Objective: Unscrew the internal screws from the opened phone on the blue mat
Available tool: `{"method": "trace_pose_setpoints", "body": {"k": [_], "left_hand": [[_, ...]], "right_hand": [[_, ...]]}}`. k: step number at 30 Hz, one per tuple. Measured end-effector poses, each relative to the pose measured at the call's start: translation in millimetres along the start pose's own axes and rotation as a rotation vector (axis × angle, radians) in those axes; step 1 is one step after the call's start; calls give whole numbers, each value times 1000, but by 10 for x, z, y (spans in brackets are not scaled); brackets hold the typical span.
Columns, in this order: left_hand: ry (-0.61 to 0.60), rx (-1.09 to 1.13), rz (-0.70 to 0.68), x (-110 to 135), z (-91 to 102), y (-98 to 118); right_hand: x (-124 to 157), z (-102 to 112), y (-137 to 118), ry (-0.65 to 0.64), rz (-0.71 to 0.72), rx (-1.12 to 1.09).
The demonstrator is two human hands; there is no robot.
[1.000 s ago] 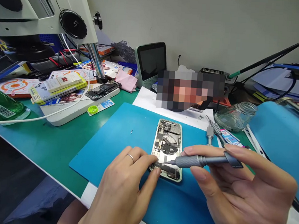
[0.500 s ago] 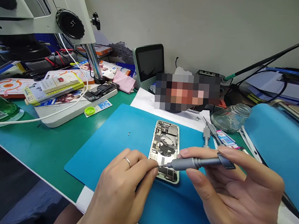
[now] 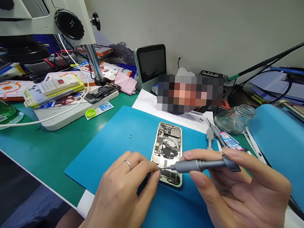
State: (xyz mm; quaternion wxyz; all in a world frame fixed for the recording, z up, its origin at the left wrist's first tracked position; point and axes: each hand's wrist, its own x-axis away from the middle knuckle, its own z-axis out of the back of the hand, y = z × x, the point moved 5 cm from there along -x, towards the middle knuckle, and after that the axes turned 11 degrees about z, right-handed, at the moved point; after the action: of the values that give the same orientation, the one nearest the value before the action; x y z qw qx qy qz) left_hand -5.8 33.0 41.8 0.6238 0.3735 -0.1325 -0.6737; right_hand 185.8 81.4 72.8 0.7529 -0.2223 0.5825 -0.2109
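Note:
An opened phone (image 3: 175, 133) lies on the blue mat (image 3: 108, 138), its inner parts bare. My right hand (image 3: 242, 193) holds a grey precision screwdriver (image 3: 190, 166) almost level above the phone's lower half, between thumb and fingers, its tip pointing left. At that tip, the thumb and index finger of my left hand (image 3: 129, 182) come together by the phone's lower left edge. Whatever they pinch is hidden or too small to name. A few tiny metal pieces (image 3: 131, 135), perhaps screws, lie on the mat left of the phone.
More grey screwdrivers (image 3: 210, 137) lie behind my right hand, near a glass jar (image 3: 235, 119). A microscope (image 3: 70, 23) overhangs the left side. A white cable (image 3: 63, 116) crosses there. A small screen device (image 3: 151, 65) stands at the back.
My left thumb and index finger have loosened slightly and shifted a little left at the screwdriver's tip. The right hand and screwdriver have hardly moved.

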Motion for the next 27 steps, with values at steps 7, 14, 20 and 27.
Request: {"method": "trace_pose_setpoints", "body": {"k": [7,14,20,27], "left_hand": [[1,34,-12,-9,8,3],[35,74,3,-3,2,22],[40,87,17,-5,-13,37],[10,55,11,-2,-10,-2]], "right_hand": [[7,-3,3,35,15,-46],[-75,-22,9,7,67,-114],[-91,-43,23,30,67,-127],[-78,-3,24,67,39,-108]]}}
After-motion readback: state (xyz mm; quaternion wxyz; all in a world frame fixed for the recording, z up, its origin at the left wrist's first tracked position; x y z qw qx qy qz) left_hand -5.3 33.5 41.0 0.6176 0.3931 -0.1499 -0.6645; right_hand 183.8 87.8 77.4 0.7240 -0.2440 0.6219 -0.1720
